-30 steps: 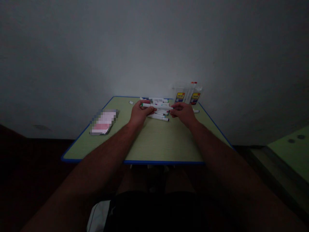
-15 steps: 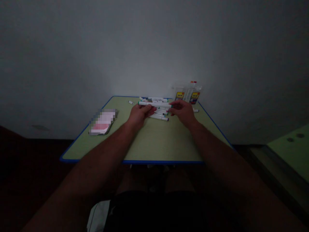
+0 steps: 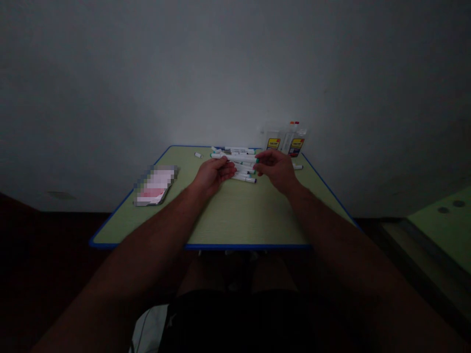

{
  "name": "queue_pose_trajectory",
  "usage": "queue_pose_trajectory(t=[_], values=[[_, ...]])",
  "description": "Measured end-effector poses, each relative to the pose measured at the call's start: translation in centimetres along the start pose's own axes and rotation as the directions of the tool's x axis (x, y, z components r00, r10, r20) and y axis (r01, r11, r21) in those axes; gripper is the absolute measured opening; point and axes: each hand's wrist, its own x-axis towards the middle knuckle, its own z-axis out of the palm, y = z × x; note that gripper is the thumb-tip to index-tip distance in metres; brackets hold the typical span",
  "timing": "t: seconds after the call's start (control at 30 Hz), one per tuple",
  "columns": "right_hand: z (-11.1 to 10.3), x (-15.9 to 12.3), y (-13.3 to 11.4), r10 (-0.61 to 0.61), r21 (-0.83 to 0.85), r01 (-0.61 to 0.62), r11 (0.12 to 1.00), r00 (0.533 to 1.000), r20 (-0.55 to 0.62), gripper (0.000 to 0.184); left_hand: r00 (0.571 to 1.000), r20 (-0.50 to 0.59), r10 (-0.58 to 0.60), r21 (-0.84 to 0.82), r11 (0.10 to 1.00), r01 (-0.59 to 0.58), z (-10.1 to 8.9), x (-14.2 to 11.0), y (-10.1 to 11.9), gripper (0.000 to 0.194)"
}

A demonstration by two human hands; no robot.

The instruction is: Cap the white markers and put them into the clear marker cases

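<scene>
Here we are in the head view, and the centre of it all is a white marker with green ends (image 3: 239,158), held nearly level above the back half of the pale green surface (image 3: 250,215). The left hand (image 3: 212,175) has its grip closed lightly on it near the left end, thumb on top, the other fingers loosely spread with the palm turned up. Across from it, the right hand (image 3: 276,169) brings thumb and fingers to the right green end, a narrow grip, though whether it is truly pinching the marker I can't tell. Beneath and behind, a heap of white markers (image 3: 243,180) lies crisscrossed. Over to the back right, by the wall, come the containers: a clear case (image 3: 273,143) with a yellow label, contents hard to make out, and beside it a second clear case (image 3: 297,146), similarly labelled. Two markers, one orange-tipped and one red-tipped (image 3: 290,131), stand upright there, apparently in the second. A small white piece (image 3: 198,155) lies left of the heap, and a phone (image 3: 156,186), its screen blurred, rests near the left edge.
</scene>
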Motion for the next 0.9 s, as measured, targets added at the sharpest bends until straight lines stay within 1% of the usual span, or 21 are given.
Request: queue_pose_trajectory(t=[0.13, 0.27, 0.4, 0.5, 0.73, 0.9], values=[[0.0, 0.3, 0.7, 0.035, -0.05, -0.036, 0.998, 0.999, -0.025, 0.027, 0.997, 0.004, 0.074, -0.006, 0.997, -0.074, 0.3, -0.5, 0.3, 0.012], [-0.4, 0.5, 1.7, 0.075, -0.165, -0.086, 0.983, 0.995, -0.067, 0.023, 0.985, 0.034, 0.169, 0.029, 0.985, -0.17, 0.5, -0.9, 0.2, 0.025], [-0.8, 0.7, 2.3, 0.07, -0.327, -0.091, 0.941, 0.995, -0.075, 0.018, 0.977, 0.082, 0.197, 0.093, 0.975, -0.204, 0.8, -1.0, -0.3, 0.036], [-1.0, 0.7, 2.4, 0.073, -0.386, -0.091, 0.918, 0.996, -0.06, 0.017, 0.972, 0.11, 0.207, 0.111, 0.969, -0.219, 0.8, -1.0, -0.5, 0.042], [-0.9, 0.7, 2.5, 0.065, -0.363, -0.071, 0.929, 0.998, -0.027, 0.015, 0.968, 0.125, 0.217, 0.147, 0.961, -0.235, 0.7, -0.9, -0.6, 0.031], [-0.6, 0.5, 2.0, 0.091, -0.345, -0.077, 0.935, 0.996, 0.023, 0.018, 0.952, 0.114, 0.286, 0.139, 0.944, -0.3, 0.6, -0.6, -0.6, 0.023]])
